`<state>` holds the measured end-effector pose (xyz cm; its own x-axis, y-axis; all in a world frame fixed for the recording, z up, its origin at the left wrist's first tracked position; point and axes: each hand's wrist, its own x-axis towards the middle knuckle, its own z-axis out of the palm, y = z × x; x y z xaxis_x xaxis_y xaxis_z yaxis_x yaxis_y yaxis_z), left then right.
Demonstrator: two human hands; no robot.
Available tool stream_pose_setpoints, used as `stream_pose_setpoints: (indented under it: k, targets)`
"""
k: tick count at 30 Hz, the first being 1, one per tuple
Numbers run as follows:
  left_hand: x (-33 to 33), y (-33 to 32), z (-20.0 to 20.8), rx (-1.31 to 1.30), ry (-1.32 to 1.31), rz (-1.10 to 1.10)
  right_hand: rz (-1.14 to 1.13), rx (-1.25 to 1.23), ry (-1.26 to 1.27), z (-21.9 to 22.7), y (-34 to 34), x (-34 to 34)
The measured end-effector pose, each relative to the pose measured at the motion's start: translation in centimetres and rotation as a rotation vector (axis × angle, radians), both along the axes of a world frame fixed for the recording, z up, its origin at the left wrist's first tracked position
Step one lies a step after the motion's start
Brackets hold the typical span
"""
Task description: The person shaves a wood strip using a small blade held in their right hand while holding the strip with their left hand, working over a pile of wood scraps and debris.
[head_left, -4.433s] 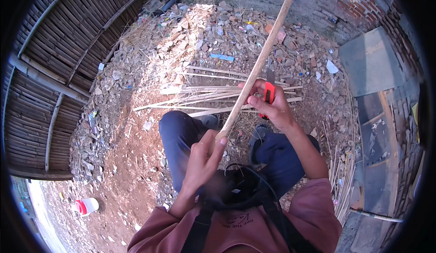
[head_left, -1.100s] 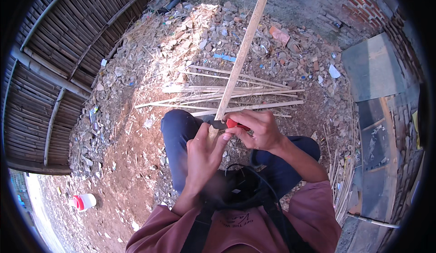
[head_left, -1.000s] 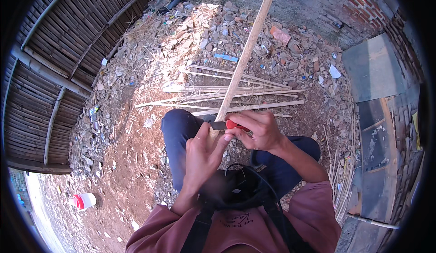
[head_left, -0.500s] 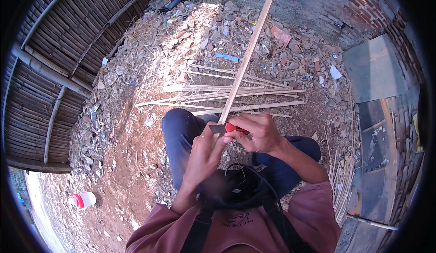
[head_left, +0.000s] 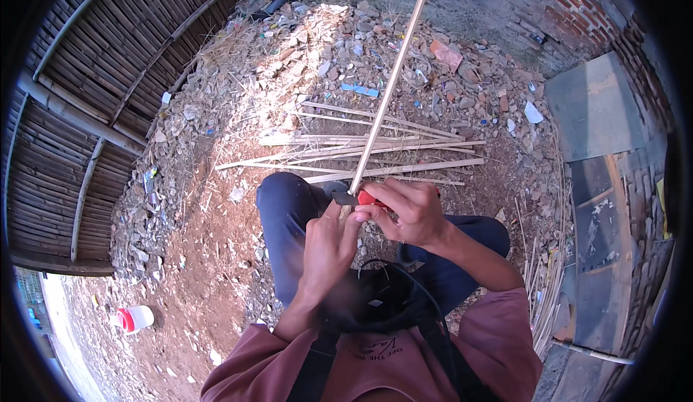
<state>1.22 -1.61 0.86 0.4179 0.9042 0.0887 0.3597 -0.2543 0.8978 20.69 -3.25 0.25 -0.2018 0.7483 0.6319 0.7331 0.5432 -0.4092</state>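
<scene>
Wears a maroon shirt (head_left: 498, 330) under dark straps (head_left: 317, 359). Sits with knees bent and spread, in dark blue trousers (head_left: 278, 214). Curls the left hand (head_left: 328, 247) closed around the lower end of a pale strip (head_left: 390, 92), in front of the body and between the knees, partly hiding that end. Wraps the fingers of the right hand (head_left: 410, 207) closed around a red-handled knife (head_left: 367, 198), just beside the left thumb. Lays the dark blade (head_left: 343, 198) across the strip near its gripped end; cannot tell the depth of any cut. Points the strip away from the body, leaning slightly right, over a loose group of pale strips (head_left: 433, 165) on the ground. Has a white container with a red band (head_left: 135, 319) well apart on the soil to the left. Faces, farther off, a blue flat scrap (head_left: 359, 90) among rubble (head_left: 289, 63), then a weathered wall (head_left: 462, 5) with exposed brick.
</scene>
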Motion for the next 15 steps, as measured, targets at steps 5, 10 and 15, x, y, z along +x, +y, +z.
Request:
stream_pose_setpoints:
  k: [5, 10, 15]
  targets:
    - [0.35, 0.12, -0.74, 0.029, -0.055, 0.072, -0.051, 0.045, -0.019, -0.47, -0.11, -0.26]
    - [0.43, 0.5, -0.42, 0.016, 0.047, 0.088, -0.131, 0.042, 0.002, -0.11, 0.02, -0.38]
    - [0.36, -0.18, -0.76, 0.087, -0.053, 0.119, -0.062, 0.019, 0.028, -0.35, 0.72, 0.35]
